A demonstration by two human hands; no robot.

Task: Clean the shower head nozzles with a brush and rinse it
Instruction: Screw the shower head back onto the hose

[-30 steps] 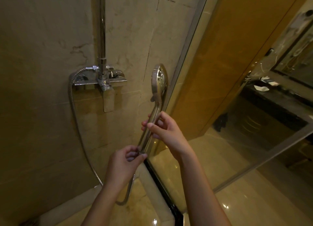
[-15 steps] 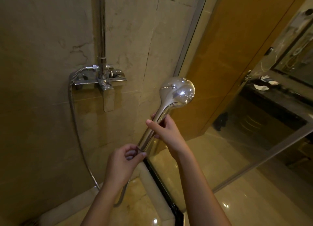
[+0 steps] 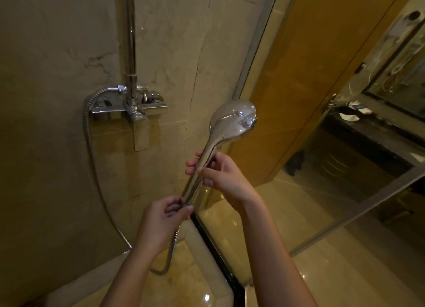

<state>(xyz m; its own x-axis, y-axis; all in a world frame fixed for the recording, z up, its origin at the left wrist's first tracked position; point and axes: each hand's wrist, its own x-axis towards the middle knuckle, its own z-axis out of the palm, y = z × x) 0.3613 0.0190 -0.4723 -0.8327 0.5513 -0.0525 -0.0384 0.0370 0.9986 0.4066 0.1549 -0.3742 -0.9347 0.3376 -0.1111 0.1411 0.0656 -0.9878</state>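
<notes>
The chrome shower head (image 3: 232, 120) is held up in front of the tiled wall, its shiny back toward me and its nozzle face hidden. My right hand (image 3: 220, 175) grips the upper part of its handle. My left hand (image 3: 164, 221) pinches the handle's lower end where the metal hose (image 3: 92, 168) joins. The hose loops down and back up to the wall mixer tap (image 3: 131, 106). No brush shows in this view.
A vertical chrome riser pipe (image 3: 130, 31) runs up from the mixer. The glass shower screen (image 3: 264, 214) with its black bottom seal stands right of my hands. Beyond it are a wooden door and a dark vanity counter (image 3: 368, 132).
The shower head has turned from edge-on to showing its rounded back, and has tilted to the right. My right hand has shifted a little on the handle; my left hand has stayed at the hose joint.
</notes>
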